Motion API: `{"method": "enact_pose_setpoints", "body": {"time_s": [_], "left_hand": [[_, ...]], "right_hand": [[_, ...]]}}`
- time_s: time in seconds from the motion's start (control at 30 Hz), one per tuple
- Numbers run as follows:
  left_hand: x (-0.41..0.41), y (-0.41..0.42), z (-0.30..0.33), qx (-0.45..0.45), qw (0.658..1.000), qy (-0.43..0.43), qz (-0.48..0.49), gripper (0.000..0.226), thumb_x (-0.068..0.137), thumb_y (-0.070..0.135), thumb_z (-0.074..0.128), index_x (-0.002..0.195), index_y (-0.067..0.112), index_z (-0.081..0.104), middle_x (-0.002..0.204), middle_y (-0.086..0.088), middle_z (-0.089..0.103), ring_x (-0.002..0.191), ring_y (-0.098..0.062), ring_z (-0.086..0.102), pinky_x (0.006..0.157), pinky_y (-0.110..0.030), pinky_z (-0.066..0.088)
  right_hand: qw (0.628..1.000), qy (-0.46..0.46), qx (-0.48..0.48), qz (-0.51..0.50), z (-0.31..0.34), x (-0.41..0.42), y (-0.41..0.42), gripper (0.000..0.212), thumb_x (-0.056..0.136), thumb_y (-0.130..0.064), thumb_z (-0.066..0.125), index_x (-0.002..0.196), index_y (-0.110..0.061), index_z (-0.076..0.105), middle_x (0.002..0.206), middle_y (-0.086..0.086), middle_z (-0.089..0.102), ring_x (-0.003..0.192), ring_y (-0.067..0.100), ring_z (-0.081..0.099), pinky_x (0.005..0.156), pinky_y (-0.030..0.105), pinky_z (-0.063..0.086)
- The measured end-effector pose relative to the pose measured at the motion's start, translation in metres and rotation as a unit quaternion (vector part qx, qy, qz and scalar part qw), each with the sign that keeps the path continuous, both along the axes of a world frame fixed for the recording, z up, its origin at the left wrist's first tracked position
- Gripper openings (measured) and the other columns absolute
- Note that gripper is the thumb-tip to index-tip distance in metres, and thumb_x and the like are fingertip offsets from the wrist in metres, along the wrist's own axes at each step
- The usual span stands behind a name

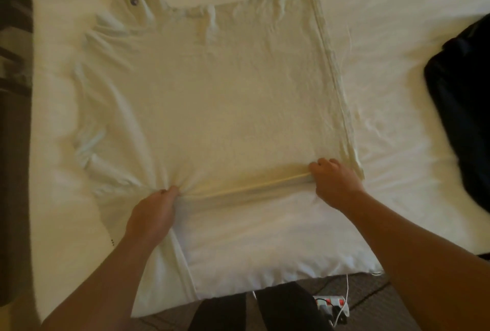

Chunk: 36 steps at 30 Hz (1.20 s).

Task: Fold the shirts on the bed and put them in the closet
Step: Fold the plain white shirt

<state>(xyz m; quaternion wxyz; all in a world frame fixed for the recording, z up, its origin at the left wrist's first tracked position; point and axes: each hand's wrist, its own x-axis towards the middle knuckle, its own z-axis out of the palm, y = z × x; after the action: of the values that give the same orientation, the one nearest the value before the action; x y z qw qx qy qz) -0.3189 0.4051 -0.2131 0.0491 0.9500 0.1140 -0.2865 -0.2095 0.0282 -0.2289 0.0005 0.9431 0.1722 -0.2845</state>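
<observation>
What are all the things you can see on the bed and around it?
cream shirt: one, pale cream, spread flat in the middle of the bed, near edge pulled taut
bed: one, white sheet, fills most of the view
pillow: one, white, at the near edge of the bed, under the shirt's near edge
dark garment: one, navy or black, heaped at the right edge of the bed
power strip: one, white with red switches, on the floor by the bed
cable: one, white, runs by the power strip
left hand: one, grips bunched shirt fabric
right hand: one, pinches the shirt's near edge
</observation>
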Motion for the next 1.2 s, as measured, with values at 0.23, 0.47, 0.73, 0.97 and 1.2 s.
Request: {"method": "enact_pose_setpoints", "body": {"time_s": [0.23, 0.47, 0.73, 0.97, 1.2], "left_hand": [[0.045, 0.017, 0.017, -0.128, 0.987, -0.040, 0.093, 0.024, 0.088, -0.001, 0.055, 0.099, 0.007, 0.075, 0.093, -0.021, 0.072, 0.089, -0.036, 0.068, 0.068, -0.033, 0.041], [0.118, 0.030, 0.027, -0.004, 0.998, -0.047, 0.040, 0.023, 0.092, 0.029, 0.053, 0.073, 0.018, 0.047, 0.081, -0.008, 0.060, 0.075, -0.031, 0.053, 0.065, -0.034, 0.038], [0.185, 0.049, 0.000, 0.019, 0.999, -0.033, -0.004, 0.024, 0.093, 0.034, 0.050, 0.076, 0.017, 0.046, 0.077, -0.004, 0.058, 0.074, -0.030, 0.054, 0.067, -0.035, 0.039], [0.219, 0.055, -0.023, -0.077, 0.980, -0.081, 0.162, 0.024, 0.083, 0.031, 0.051, 0.070, 0.012, 0.058, 0.075, -0.007, 0.063, 0.080, -0.035, 0.059, 0.070, -0.040, 0.047], [0.229, 0.053, -0.033, -0.009, 0.984, -0.102, 0.149, 0.023, 0.092, 0.025, 0.047, 0.075, 0.012, 0.054, 0.076, -0.008, 0.058, 0.076, -0.034, 0.054, 0.066, -0.036, 0.040]], "right_hand": [[0.991, 0.066, 0.024, -0.110, 0.021, 0.057, 0.016, 0.008, 0.090, -0.016, 0.050, 0.085, -0.020, 0.054, 0.095, 0.009, 0.066, 0.087, 0.030, 0.065, 0.078, 0.041, 0.056], [0.988, -0.020, 0.071, -0.139, 0.019, 0.119, 0.024, 0.021, 0.092, -0.023, 0.049, 0.072, -0.017, 0.053, 0.069, 0.000, 0.052, 0.066, 0.025, 0.052, 0.061, 0.032, 0.039], [0.996, -0.060, 0.041, -0.057, -0.002, 0.190, 0.045, 0.013, 0.090, -0.011, 0.048, 0.081, -0.019, 0.053, 0.071, -0.006, 0.043, 0.077, 0.022, 0.048, 0.072, 0.034, 0.037], [0.993, -0.097, 0.028, -0.059, -0.020, 0.217, 0.051, 0.016, 0.091, -0.011, 0.049, 0.101, -0.012, 0.061, 0.092, 0.010, 0.063, 0.092, 0.035, 0.060, 0.073, 0.035, 0.034], [0.991, -0.091, 0.042, -0.086, -0.027, 0.223, 0.052, 0.015, 0.091, -0.014, 0.050, 0.098, -0.012, 0.063, 0.095, 0.010, 0.067, 0.094, 0.034, 0.060, 0.076, 0.036, 0.037]]}}
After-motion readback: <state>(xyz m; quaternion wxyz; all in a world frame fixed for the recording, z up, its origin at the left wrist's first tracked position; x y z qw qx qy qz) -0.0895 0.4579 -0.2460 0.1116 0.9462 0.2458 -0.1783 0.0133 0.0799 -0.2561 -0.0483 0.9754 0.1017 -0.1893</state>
